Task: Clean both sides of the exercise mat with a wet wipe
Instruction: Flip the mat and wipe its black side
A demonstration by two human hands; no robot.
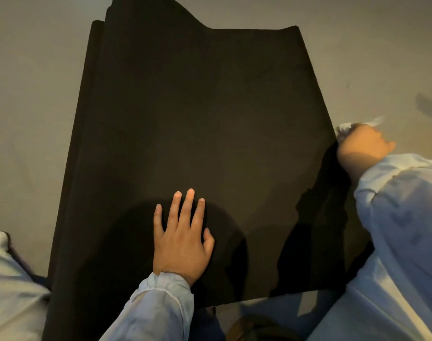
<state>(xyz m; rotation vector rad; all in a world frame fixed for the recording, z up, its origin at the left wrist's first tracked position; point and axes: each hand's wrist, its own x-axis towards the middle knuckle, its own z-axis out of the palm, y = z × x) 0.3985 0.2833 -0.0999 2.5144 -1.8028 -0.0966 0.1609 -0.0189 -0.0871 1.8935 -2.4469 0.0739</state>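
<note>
Fingers of the right hand [362, 146] curl round a white wipe [345, 126], bunched and showing past the knuckles on the far side. That hand is blurred, so the hold reads as a loose fist on the wipe, though exactly how the fingers sit on it cannot be told. It lies at the right edge of the mat [197, 119], about level with the mat's middle, seemingly just off the black surface and over the grey floor [25, 94].

From that grip the mat lies wholly to the left. Its long axis runs from the near edge, by the knees, away to the far end, where the sheet rises in a wave and a second layer or fold shows along the far left. So a wiping stroke from the right hand would have to travel leftward, across the short width, and then step near or far along the length.

The left hand [183, 232] is flat on the mat near its near edge, fingers straight and spread, pointing away, holding nothing; it appears to pin the sheet down. It is the hand already on the mat, but the right one carries the wipe, and the broad bare stretch between the two hands and beyond them looks the likely ground for the next pass.
</note>
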